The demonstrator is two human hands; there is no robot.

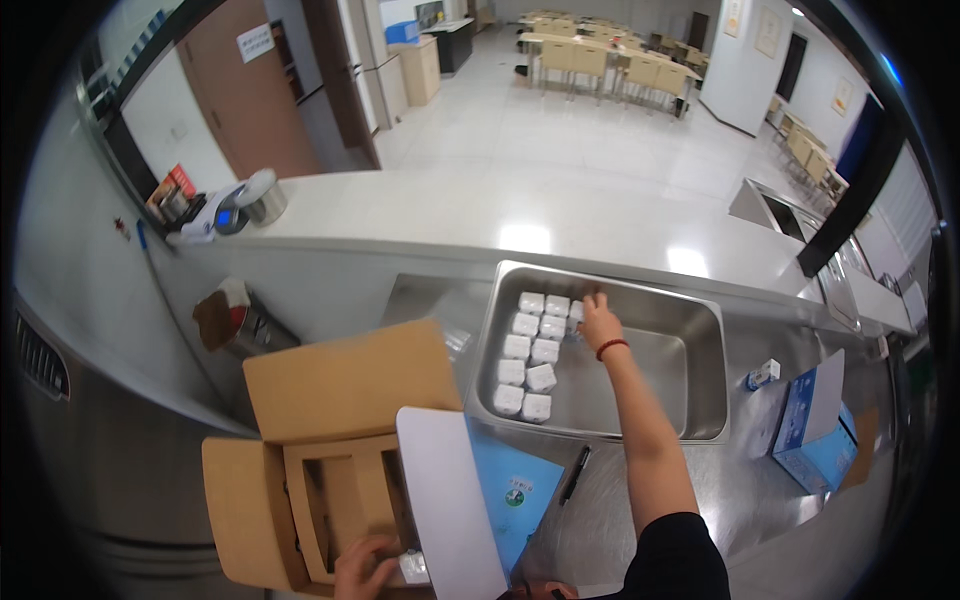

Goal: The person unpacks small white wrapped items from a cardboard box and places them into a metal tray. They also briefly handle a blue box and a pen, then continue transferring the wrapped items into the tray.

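Observation:
My right hand (600, 322), with a red bead bracelet at the wrist, reaches into a deep stainless steel pan (701, 360). Its fingers are at a small white carton (576, 315); whether they grip it is unclear. Beside it, small white cartons (545, 351) stand in two columns along the pan's left side. My left hand (365, 566) is inside an open brown cardboard box (349, 375) at the lower left, its fingers by another white carton (414, 568); a firm hold cannot be made out. A blue box (514, 480) with a white inner flap lies against the cardboard box.
A black pen (575, 475) lies below the pan on the steel worktop. At right are a small carton (763, 374) and an open blue box (817, 442). A raised white counter (450, 202) runs behind the pan, with a metal canister (262, 199) at its left.

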